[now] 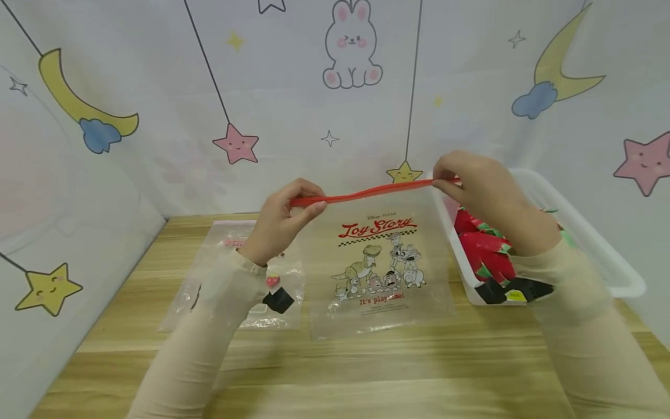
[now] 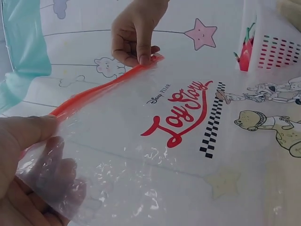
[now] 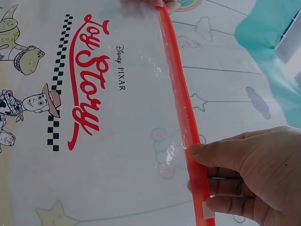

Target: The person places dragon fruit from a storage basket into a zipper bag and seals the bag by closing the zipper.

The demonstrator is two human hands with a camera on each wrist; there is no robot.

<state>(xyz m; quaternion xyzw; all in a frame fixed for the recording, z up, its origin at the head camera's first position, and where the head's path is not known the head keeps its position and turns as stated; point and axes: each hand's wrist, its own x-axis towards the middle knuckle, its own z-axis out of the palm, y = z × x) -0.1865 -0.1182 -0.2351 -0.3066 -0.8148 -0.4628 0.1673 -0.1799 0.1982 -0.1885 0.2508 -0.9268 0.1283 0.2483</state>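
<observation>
Red zip strip (image 1: 366,192) of the clear printed bag (image 1: 377,262) stretches between my 2 hands, left hand (image 1: 282,218) pinching 1 end, right hand (image 1: 471,186) pinching the other, above the bench (image 1: 366,372).

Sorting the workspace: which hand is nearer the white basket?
Right. The right hand is just in front of the white basket; the left hand pinches the bag further left.

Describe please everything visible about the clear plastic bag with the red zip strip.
The clear plastic bag with the red zip strip is thin, glossy and slightly wrinkled, printed with a red title and cartoon figures. It hangs upright above the wooden table, strip on top. The left hand pinches one end of the strip, the right hand the other.
</observation>
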